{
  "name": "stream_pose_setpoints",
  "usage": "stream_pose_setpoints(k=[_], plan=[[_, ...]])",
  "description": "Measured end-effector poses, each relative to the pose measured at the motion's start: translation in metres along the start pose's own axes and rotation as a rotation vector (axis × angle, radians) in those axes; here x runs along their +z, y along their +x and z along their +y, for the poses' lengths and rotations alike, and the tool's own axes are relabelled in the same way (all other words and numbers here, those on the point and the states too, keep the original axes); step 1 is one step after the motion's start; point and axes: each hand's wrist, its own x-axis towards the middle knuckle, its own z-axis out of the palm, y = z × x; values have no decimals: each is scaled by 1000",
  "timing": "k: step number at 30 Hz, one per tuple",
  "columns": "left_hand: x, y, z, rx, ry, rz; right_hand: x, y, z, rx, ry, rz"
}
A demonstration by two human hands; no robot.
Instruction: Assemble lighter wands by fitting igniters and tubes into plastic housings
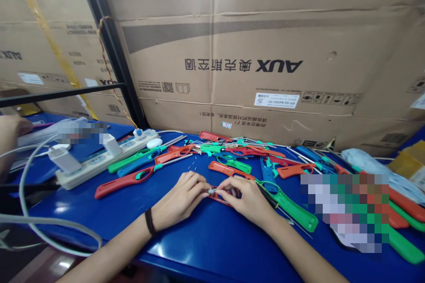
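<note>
My left hand and my right hand meet over the blue table, fingers pinched together on a small silver metal part. A red plastic lighter shell lies just under the fingers of my right hand. A dark band sits on my left wrist. A green lighter shell lies right of my right hand. Beyond the hands lies a scatter of red, green and blue long-nosed lighters.
A white power strip with plugged adapters and grey cables lies at the left. Large AUX cardboard boxes wall the back. Another person's hand shows at the far left edge. Clear plastic bags lie at right.
</note>
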Motion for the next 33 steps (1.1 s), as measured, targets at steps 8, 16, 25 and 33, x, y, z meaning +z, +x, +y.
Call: stream_pose_setpoints(k=[8, 16, 25, 33], plan=[[0, 2, 0, 63, 14, 60, 0, -1, -3, -11, -5, -5], [-6, 0, -11, -19, -70, 99, -2, 0, -4, -22, -55, -28], [-3, 1, -14, -77, -155, 18, -3, -2, 1, -48, -183, -128], [-4, 3, -11, -59, -143, 19, -5, -2, 0, -45, -190, -135]])
